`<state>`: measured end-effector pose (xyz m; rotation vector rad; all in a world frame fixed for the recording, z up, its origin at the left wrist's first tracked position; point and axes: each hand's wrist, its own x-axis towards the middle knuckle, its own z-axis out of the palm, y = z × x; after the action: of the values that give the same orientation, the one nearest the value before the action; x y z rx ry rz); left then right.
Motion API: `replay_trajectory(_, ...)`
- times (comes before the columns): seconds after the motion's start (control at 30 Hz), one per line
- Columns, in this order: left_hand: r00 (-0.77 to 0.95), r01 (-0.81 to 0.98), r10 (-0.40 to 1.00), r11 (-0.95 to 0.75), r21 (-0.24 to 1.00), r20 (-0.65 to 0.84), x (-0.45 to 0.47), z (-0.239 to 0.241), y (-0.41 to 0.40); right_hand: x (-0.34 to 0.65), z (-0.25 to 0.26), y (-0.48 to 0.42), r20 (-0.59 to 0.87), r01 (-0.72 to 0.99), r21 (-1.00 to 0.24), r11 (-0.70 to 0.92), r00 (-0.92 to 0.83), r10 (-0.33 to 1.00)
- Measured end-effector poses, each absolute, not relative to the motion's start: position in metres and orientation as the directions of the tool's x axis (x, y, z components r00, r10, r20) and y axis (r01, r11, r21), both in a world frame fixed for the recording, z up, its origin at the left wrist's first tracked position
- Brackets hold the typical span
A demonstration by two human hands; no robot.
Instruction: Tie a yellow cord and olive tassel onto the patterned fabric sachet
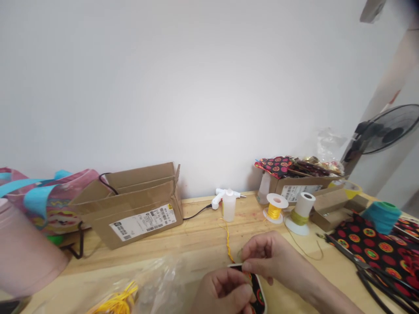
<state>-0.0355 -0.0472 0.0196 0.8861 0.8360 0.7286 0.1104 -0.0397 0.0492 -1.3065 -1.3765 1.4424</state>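
At the bottom centre lies a small black patterned piece with a white rim (260,301), partly covered by both hands. My left hand (225,293) is closed at its left side, fingertips pinched together over the patterned face. My right hand (270,261) is closed in a pinch at its top edge, where a thin olive cord (240,253) loops out by the index finger. A twisted yellow cord (228,244) runs from the top of the piece toward the back of the table. What lies right between the fingertips is mostly hidden.
Behind stand a white bottle (229,206), a glue gun (216,199), a yellow cord spool (274,212) and an olive cord spool (299,219). Scissors (360,264) lie on patterned fabric (347,235) at right. Left are a cardboard box (137,205) and bagged yellow cord (118,301).
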Motion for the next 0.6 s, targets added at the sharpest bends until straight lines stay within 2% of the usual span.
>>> replay_trajectory(0.1,0.458,-0.206,0.821,0.47,0.858,-0.34,-0.0357,0.0182,-0.047,0.1161,0.053,-0.0388,-0.174,0.106,-0.982,-0.158,-0.169,0.97)
replay_trajectory(0.3,0.478,-0.178,0.797,0.5,0.847,-0.37,-0.0355,0.0172,-0.0473,0.1184,0.0538,-0.0413,-0.147,-0.194,-0.964,-0.181,-0.177,0.973)
replay_trajectory(0.4,0.474,-0.164,0.793,0.507,0.846,-0.383,-0.0358,0.0202,-0.047,0.1177,0.0499,-0.0406,-0.167,-0.288,-0.932,-0.22,-0.196,0.966)
replay_trajectory(0.6,0.527,-0.118,0.746,0.538,0.835,-0.406,-0.0357,0.0251,-0.0475,0.1095,0.0479,-0.0405,-0.109,-0.282,-0.948,-0.147,-0.145,0.983)
